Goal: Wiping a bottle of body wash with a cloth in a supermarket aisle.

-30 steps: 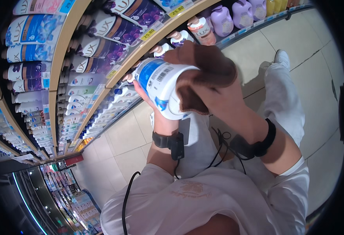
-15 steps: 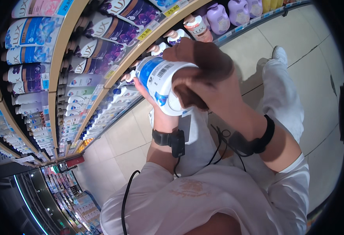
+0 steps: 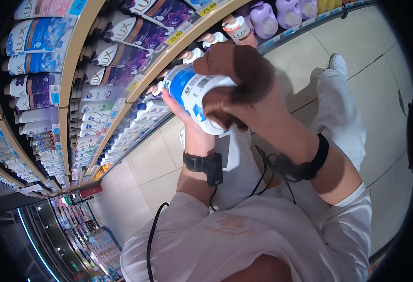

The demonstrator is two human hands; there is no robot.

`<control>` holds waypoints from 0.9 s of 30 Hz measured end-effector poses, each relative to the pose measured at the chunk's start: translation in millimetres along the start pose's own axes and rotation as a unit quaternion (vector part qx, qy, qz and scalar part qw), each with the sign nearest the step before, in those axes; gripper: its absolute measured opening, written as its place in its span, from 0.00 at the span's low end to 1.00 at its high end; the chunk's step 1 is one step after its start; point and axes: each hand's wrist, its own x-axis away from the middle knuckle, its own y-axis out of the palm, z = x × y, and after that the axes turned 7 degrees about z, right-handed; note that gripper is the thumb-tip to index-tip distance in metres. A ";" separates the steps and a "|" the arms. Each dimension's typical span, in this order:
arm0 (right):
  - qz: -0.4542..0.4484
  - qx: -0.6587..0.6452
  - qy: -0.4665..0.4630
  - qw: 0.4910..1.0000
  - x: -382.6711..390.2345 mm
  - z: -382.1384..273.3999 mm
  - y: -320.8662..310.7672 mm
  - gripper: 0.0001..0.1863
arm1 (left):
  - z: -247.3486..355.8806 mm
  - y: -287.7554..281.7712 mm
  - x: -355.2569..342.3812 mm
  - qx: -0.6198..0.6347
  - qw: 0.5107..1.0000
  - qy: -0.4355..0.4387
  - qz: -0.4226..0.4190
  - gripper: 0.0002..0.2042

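Observation:
A white bottle [image 3: 187,87] with a blue label band and a barcode lies tilted in front of my chest. Wrapped round its underside and left side, my left hand [image 3: 192,124] supports it, the thumb or a finger showing along its edge. My right hand [image 3: 258,105], partly smeared by motion, grips a brown cloth [image 3: 230,63] that is folded over the bottle's right end. The cloth hides most of the right fingers and that end of the bottle.
Shelves [image 3: 65,94] of bottles and refill pouches curve along the left and top. Pump bottles [image 3: 190,55] stand close behind the held bottle, purple jugs [image 3: 264,21] farther right. Black cables [image 3: 263,174] hang near my wrists. Tiled floor [image 3: 154,160] lies below.
The brown cloth and my right hand have shifted slightly left and down over the bottle. The bottle has turned a little, so its barcode sits farther right.

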 end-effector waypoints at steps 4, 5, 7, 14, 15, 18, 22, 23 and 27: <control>0.004 -0.014 0.081 0.997 5.6 0.4 -6.3 0.21 | -0.7 -0.1 -1.1 0.025 1.000 -0.014 -0.011 0.42; 0.005 -0.007 0.073 0.997 7.1 1.6 -7.1 0.21 | -0.3 -0.3 -0.6 0.008 1.000 -0.009 -0.008 0.43; 0.016 -0.002 0.067 0.998 8.8 6.0 -7.0 0.21 | 0.2 -0.8 -0.1 0.033 0.998 -0.025 -0.039 0.39; 0.022 0.058 0.022 0.998 11.2 15.2 -6.1 0.23 | 3.7 -10.3 -7.3 0.025 0.999 -0.006 -0.026 0.40; 0.003 0.049 0.012 0.999 11.4 14.3 -6.3 0.22 | 4.1 -12.0 -7.8 0.024 0.999 -0.016 -0.038 0.43; -0.017 0.025 0.025 0.999 11.2 10.5 -6.0 0.21 | 4.7 -14.3 -8.2 0.024 0.995 -0.025 -0.089 0.42; -0.008 0.022 0.019 1.000 10.1 8.9 -3.7 0.21 | 4.6 -12.1 -7.1 0.017 0.999 0.012 -0.024 0.38; -0.004 0.047 0.021 0.999 11.0 8.3 -4.1 0.20 | 5.2 -11.6 -6.1 0.036 0.999 -0.006 -0.004 0.37; -0.049 0.087 -0.010 0.995 16.4 7.1 -5.6 0.17 | 6.9 -10.3 -4.3 0.016 1.000 -0.012 -0.002 0.37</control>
